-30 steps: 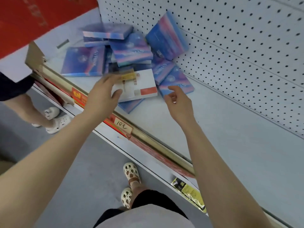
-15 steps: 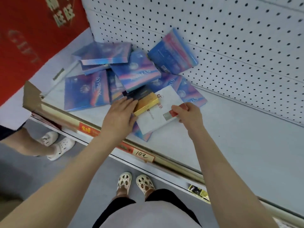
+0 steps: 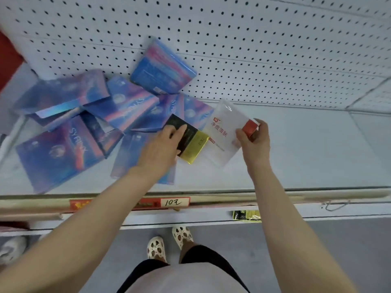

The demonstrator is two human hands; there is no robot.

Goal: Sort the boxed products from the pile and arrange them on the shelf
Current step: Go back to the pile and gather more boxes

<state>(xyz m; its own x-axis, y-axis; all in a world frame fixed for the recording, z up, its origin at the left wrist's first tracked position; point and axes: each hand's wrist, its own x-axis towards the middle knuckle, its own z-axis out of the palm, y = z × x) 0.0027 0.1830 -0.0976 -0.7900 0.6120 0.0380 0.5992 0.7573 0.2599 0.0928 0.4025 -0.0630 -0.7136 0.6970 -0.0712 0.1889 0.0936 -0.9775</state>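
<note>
A pile of blue and pink boxes point(image 3: 118, 111) lies on the grey shelf point(image 3: 296, 153), at its left half; one blue box point(image 3: 163, 66) leans against the pegboard back. My left hand point(image 3: 160, 149) grips a black and gold box point(image 3: 190, 142) at the right edge of the pile. My right hand point(image 3: 254, 140) holds a white box point(image 3: 224, 132) with red print by its red corner, lifted and tilted, to the right of the black and gold one.
The pegboard wall point(image 3: 254, 49) closes the back of the shelf. A price strip with a handwritten tag point(image 3: 174, 202) runs along the front edge. The shelf's right half is bare. My feet in white clogs point(image 3: 169, 244) stand on the grey floor below.
My right hand has taken the white box by its corner and lifted it to the right, off the pile. My left hand has closed on the black and gold box. The camera view swung left.
</note>
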